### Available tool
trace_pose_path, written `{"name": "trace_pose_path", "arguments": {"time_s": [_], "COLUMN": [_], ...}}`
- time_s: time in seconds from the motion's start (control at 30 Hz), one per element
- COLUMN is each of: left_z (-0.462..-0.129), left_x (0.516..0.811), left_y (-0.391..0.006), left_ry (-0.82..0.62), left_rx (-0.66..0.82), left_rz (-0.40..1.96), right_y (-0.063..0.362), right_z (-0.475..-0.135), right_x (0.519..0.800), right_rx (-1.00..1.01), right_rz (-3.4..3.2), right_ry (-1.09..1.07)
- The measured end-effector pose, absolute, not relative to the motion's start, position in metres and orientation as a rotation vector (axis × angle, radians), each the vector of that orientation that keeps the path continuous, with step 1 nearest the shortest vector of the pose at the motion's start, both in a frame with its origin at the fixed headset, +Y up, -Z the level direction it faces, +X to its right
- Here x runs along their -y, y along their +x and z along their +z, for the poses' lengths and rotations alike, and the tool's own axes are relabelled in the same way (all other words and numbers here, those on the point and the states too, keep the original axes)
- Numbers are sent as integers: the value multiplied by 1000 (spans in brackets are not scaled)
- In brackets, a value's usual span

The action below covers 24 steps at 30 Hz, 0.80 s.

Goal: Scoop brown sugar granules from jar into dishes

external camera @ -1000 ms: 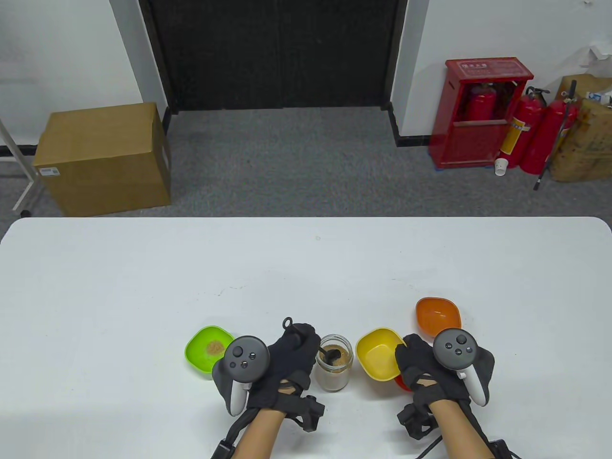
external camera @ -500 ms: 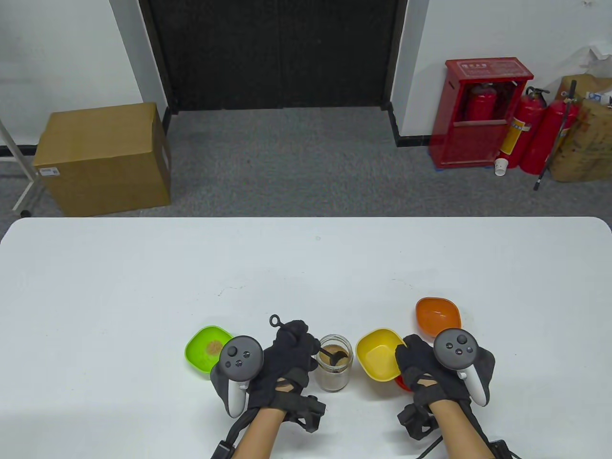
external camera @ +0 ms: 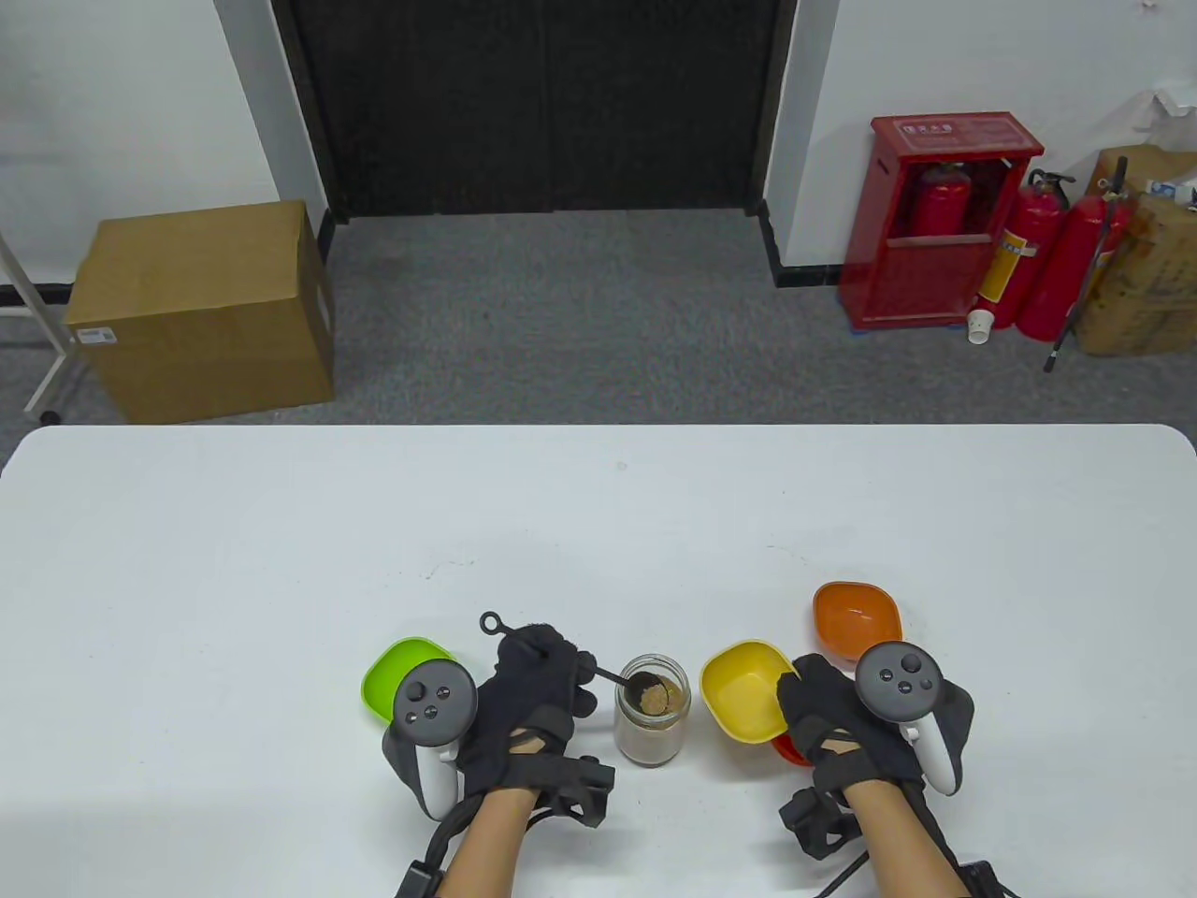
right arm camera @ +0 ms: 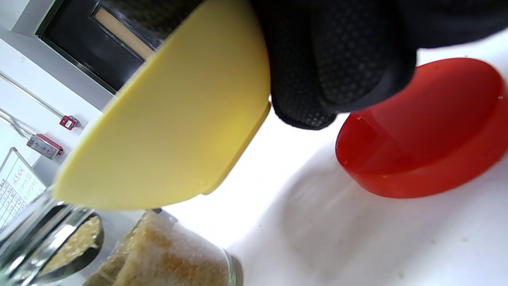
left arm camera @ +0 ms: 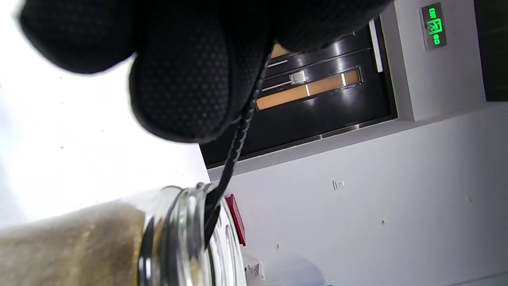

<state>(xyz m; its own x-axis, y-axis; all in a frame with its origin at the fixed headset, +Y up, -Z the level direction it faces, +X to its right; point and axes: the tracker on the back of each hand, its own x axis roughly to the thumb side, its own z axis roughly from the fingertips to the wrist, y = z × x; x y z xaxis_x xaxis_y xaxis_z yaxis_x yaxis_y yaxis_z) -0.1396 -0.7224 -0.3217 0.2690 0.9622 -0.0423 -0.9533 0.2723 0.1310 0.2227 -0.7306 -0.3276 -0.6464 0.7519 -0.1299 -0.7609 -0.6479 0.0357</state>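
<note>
Brown sugar heaped in a black spoon (external camera: pixel 655 697) sits at the mouth of a glass jar (external camera: pixel 653 720) near the front edge of a white worktop (external camera: pixel 281 561). The left hand (external camera: pixel 533 692), gloved in black w/ a tracker (external camera: pixel 430 703) strapped on its back, pinches the spoon's thin handle, grip narrow around it; the handle's ring end pokes out past the knuckles toward the far left. In the left wrist view the fingers (left arm camera: pixel 186 79) close on the handle and the shaft runs down across the jar's rim (left arm camera: pixel 186 222). The jar stands upright, roughly half full of granules, between the two hands.

The right hand (external camera: pixel 832 720) holds a yellow dish (external camera: pixel 743 690) by its right edge, grip closed on the rim; the right wrist view shows the dish (right arm camera: pixel 170 119) tilted & lifted off the worktop, just right of the jar (right arm camera: pixel 158 254). A red lid (right arm camera: pixel 420 127) lies upside down beside it, partly hidden under the hand in the table view. An orange dish (external camera: pixel 856 613) sits just behind the right hand. A green dish (external camera: pixel 393 669) sits left of the left hand, partly covered by the tracker.
</note>
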Motion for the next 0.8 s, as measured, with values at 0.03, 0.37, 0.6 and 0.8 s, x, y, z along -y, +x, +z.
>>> {"name": "trace_pose_path", "arguments": {"time_s": [0.03,0.37,0.6,0.8], "left_z": [-322,-321,-319,-317], "left_x": [723,725,725,718], "left_y": [-140,-142,-145,-142], "left_ry": [84,68,58,94], "left_rx": [-129,-158,-161,-142], "left_rz": [1303,1342,1378,1313], "right_y": [223,227,230,234], "right_z": [-328,-329,-329,-329], "right_x": [731,730,727,724], "right_rx": [-108,-102,-79,-70], "right_rz": [2272,2261,2242,2222], "right_ry": [-130,-136,-126,-122]}}
